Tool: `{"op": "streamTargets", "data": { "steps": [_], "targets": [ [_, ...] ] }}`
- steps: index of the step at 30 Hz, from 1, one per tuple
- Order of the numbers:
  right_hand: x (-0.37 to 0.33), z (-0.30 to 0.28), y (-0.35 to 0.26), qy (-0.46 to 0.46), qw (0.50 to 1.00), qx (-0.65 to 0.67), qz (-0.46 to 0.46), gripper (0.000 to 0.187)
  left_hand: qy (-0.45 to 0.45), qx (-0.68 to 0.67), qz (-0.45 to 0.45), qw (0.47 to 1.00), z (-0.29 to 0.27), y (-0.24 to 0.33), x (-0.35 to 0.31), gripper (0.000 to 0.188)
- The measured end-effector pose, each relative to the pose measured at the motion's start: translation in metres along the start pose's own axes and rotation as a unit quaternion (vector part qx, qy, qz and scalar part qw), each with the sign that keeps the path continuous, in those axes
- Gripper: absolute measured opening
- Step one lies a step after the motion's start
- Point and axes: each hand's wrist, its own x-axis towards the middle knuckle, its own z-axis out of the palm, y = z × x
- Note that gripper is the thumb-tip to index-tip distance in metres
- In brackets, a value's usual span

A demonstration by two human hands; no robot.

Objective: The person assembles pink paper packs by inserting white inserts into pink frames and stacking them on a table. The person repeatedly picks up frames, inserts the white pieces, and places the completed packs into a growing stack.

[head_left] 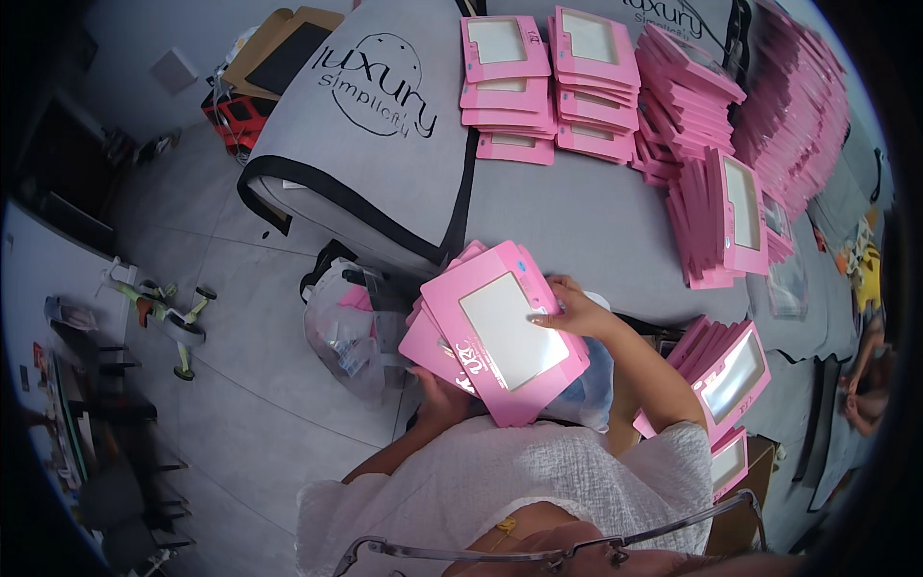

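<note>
left hand (pixel 439 396) and right hand (pixel 579 312) holding flat pink windowed boxes (pixel 508 332), loads more pink stacks (pixel 687 106), big grey fabric sofa (pixel 567 226)

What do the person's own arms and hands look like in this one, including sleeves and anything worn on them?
The left hand and right hand are ungloved, and no watch or bracelet shows on either wrist. The right sleeve is white, short and loose, in the same crinkled fabric as the top. Fingernail details are too small to tell.

A head-worn fisheye looks down from close above the held pink cards (pixel 505 332), facing the grey sofa (pixel 567 216).
</note>
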Motion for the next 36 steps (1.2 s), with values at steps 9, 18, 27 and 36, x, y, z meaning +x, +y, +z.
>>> {"op": "streamTargets", "data": {
  "steps": [9,18,27,36],
  "targets": [
    [0.022,-0.002,0.002,-0.196,0.955,0.221,0.034,0.093,-0.005,-0.031,-0.073,0.997,0.032,0.016,0.027,0.082],
    [-0.038,0.008,0.003,-0.085,0.842,0.509,0.156,0.093,0.004,0.072,-0.158,0.985,0.007,-0.01,0.028,0.05],
    [-0.05,-0.064,-0.008,0.076,0.853,0.516,0.032,0.073,-0.061,0.073,-0.243,0.965,0.064,0.041,0.115,0.049],
    [-0.076,-0.096,0.031,0.405,0.883,0.235,0.033,0.049,-0.352,0.286,-0.369,0.811,0.095,0.081,0.229,0.055]
  ]
}}
